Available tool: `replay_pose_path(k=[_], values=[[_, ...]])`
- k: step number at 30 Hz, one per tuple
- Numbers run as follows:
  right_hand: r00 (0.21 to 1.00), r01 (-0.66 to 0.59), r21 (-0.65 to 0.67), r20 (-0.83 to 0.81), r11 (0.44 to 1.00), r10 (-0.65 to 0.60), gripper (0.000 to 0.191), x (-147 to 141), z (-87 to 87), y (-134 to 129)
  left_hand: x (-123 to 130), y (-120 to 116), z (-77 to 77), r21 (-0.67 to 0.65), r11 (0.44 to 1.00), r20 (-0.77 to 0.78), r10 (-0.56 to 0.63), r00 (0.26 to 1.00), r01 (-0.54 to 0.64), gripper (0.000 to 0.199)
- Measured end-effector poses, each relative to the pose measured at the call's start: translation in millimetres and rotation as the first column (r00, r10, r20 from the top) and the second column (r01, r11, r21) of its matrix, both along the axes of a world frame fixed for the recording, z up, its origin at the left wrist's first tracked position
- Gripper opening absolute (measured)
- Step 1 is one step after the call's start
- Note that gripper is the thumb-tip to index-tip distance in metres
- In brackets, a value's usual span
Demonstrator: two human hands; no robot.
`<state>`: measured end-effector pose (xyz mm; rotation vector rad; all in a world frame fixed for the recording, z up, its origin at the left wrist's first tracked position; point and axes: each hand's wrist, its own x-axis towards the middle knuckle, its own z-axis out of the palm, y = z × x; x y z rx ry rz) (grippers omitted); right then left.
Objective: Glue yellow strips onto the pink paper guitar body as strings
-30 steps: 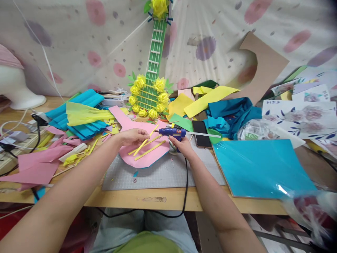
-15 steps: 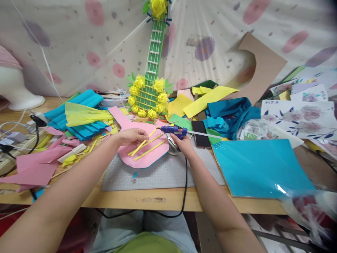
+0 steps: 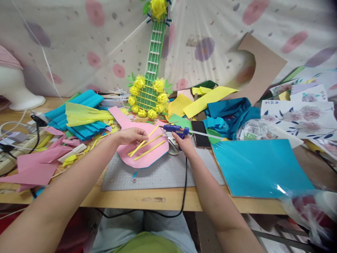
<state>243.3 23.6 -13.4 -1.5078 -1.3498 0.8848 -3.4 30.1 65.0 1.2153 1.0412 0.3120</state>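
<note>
My right hand [image 3: 184, 143] is wrapped round the handle of a blue glue gun [image 3: 177, 131], its nozzle pointing left. A long whitish glue stick [image 3: 206, 135] juts out of the back. My left hand [image 3: 134, 136] is closed in a pinch on a thin yellow strip [image 3: 140, 145], which slants up toward the nozzle. Under both lies a pink guitar-shaped cutout [image 3: 129, 160] with a blue edge. Two more yellow strips [image 3: 149, 150] rest on it. A grey cutting mat [image 3: 158, 179] is beneath the cutout. Scissors [image 3: 173, 148], partly hidden, lie beside the glue gun.
Behind stands a green guitar [image 3: 152, 63] trimmed with yellow paper flowers. A phone [image 3: 200, 133] and a blue board [image 3: 260, 167] are on the right. Pink scraps [image 3: 39, 161] and a power strip [image 3: 22, 149] crowd the left. The black cord [image 3: 185, 186] hangs over the table edge.
The glue gun has shifted slightly right, away from my left hand. The upper end of the pinched yellow strip has risen a little to the right.
</note>
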Motion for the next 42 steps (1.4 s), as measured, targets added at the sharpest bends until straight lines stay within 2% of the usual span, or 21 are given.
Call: replay_pose_path(k=[5,8,10,15,18,20,23,25,27,29,32,35,37,38,42], values=[[0.999,0.05,-0.031,0.02,0.998,-0.049,0.046,2.1,4.8,-0.2,-5.6,2.8,-1.8,0.012,1.0,-0.014,-0.023,1.0,0.023,0.031],[0.988,0.116,0.019,0.099,0.993,-0.118,0.048,14.3,2.6,4.8,-11.1,5.5,-0.9,0.064,0.997,-0.038,-0.029,0.999,0.031,0.031],[0.966,0.157,0.054,0.199,0.986,-0.165,0.051,25.3,-2.4,10.3,-14.2,7.9,1.3,0.134,0.991,-0.076,-0.005,0.997,0.015,0.032],[0.859,0.211,-0.009,0.479,0.977,-0.181,0.058,39.3,-14.2,20.5,-18.6,17.0,7.0,0.367,0.93,-0.304,0.112,0.946,0.008,0.033],[0.824,0.173,0.008,0.546,0.985,-0.149,0.059,36.9,-13.7,20.1,-18.6,19.7,9.4,0.482,0.87,-0.474,0.159,0.866,0.104,0.029],[0.815,0.139,0.02,0.566,0.99,-0.126,0.06,36.9,-10.5,17.4,-16.2,17.2,12.4,0.511,0.836,-0.587,0.172,0.791,0.198,0.024],[0.812,0.059,0.069,0.578,0.996,-0.088,0.061,45.1,-2.7,10.9,-9.5,8.3,19.1,0.513,0.776,-0.741,0.186,0.645,0.366,0.016],[0.775,0.03,0.091,0.627,0.995,-0.08,0.058,55.4,5.2,4.8,-5.5,2.0,23.0,0.52,0.718,-0.804,0.228,0.549,0.463,0.014],[0.695,0.039,0.051,0.716,0.998,-0.063,0.051,66.7,15.1,-2.8,-3.4,-2.0,24.8,0.521,0.673,-0.832,0.266,0.486,0.525,0.013],[0.644,0.047,-0.06,0.765,0.997,0.016,0.046,74.7,26.3,-11.6,-3.5,-2.9,24.1,0.517,0.647,-0.844,0.279,0.458,0.56,0.013],[0.67,-0.082,-0.222,0.71,0.972,0.219,0.042,72.9,42.0,-24.0,-4.9,-0.5,21.1,0.514,0.626,-0.85,0.28,0.447,0.586,0.012],[0.716,-0.341,-0.253,0.554,0.905,0.424,0.037,52.5,53.6,-29.5,-4.7,1.9,19.2,0.509,0.627,-0.853,0.276,0.443,0.59,0.013],[0.74,-0.471,-0.185,0.45,0.863,0.5,0.032,31.8,59.3,-26.3,-3.4,2.3,18.8,0.509,0.62,-0.854,0.277,0.44,0.597,0.012],[0.76,-0.501,-0.113,0.417,0.858,0.498,0.03,20.6,61.6,-22.2,-2.5,2.1,18.8,0.509,0.614,-0.855,0.28,0.437,0.603,0.012],[0.877,-0.448,0.195,0.284,0.873,0.387,0.023,-20.2,65.5,9.2,0.6,-0.2,19.9,0.514,0.589,-0.854,0.289,0.432,0.624,0.009]])
